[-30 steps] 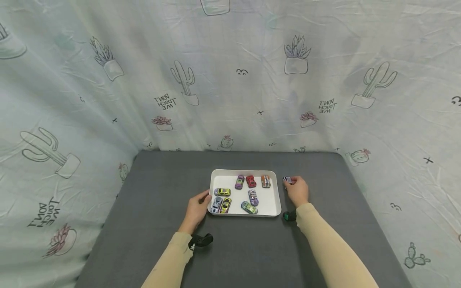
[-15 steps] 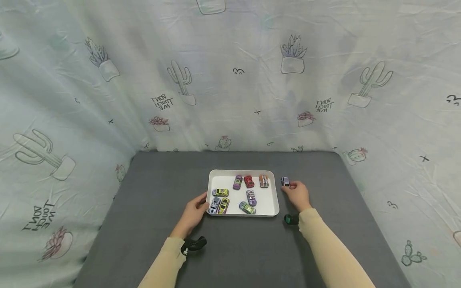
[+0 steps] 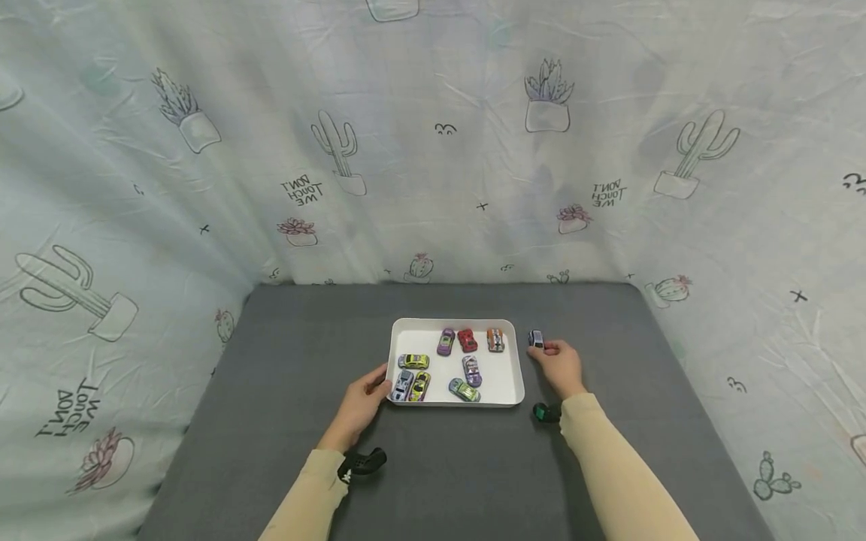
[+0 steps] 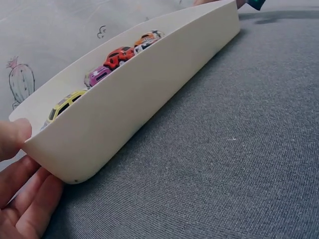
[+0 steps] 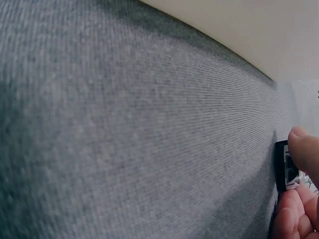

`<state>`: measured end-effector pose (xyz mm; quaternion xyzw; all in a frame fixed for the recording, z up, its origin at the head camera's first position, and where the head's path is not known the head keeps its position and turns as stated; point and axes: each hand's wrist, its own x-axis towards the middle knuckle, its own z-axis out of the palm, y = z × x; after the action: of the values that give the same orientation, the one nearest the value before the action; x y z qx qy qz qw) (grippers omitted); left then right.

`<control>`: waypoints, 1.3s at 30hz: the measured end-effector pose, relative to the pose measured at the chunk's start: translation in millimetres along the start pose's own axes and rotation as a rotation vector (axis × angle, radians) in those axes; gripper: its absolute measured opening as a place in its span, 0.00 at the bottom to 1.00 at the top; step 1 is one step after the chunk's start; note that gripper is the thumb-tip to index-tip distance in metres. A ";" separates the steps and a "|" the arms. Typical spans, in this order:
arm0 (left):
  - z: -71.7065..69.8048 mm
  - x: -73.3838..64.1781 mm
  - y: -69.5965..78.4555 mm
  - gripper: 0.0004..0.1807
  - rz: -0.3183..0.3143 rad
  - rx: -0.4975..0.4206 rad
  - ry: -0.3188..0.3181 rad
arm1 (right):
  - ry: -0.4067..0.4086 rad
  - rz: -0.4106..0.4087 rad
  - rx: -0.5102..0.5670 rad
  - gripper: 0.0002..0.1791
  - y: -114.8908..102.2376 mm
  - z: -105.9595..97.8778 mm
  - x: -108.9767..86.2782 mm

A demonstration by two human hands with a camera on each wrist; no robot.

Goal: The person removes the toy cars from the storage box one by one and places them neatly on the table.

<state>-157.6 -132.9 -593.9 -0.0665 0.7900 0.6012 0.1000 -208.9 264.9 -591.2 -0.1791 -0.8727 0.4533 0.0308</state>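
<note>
My left hand (image 3: 361, 406) holds the left end of a white tray (image 3: 499, 379). In the left wrist view, its thumb (image 4: 15, 137) is at the tray's rim and the other fingers lie against the outer wall below. Past the tray's right end, my right hand (image 3: 563, 370) pinches a small black-and-white toy car (image 3: 536, 339) by its near end. The right wrist view has this toy car (image 5: 288, 167) between thumb and fingers, low at the grey cloth, partly hidden by the thumb.
Several toy cars lie in the tray, among them a red one (image 3: 467, 340), an orange one (image 3: 496, 340), a green one (image 3: 464, 390) and a yellow one (image 3: 414, 361). Grey cloth (image 3: 446, 473) covers the table; a cactus-print curtain (image 3: 419, 150) hangs behind.
My right hand has drawn slightly back toward me, so more of the black-and-white toy car shows. My left hand stays at the tray's left end. The head view has shifted a little.
</note>
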 end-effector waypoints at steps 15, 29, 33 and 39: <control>3.5 2.0 -0.6 0.24 -0.002 -0.031 0.015 | 0.001 -0.013 0.003 0.29 -2.5 -7.8 1.1; 7.3 -0.6 3.8 0.22 0.004 -0.014 0.060 | -0.034 -0.102 0.161 0.35 -30.3 -4.1 -33.8; 5.0 -3.0 7.0 0.23 0.026 -0.017 0.054 | -0.087 -0.169 0.119 0.35 -47.7 7.1 -48.2; 2.4 -6.8 11.0 0.23 0.049 -0.024 0.042 | -0.154 -0.224 0.097 0.33 -65.8 18.5 -61.5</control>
<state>-153.3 -127.7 -582.5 -0.0611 0.7861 0.6113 0.0678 -174.2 194.9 -542.5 -0.0436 -0.8640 0.5010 0.0231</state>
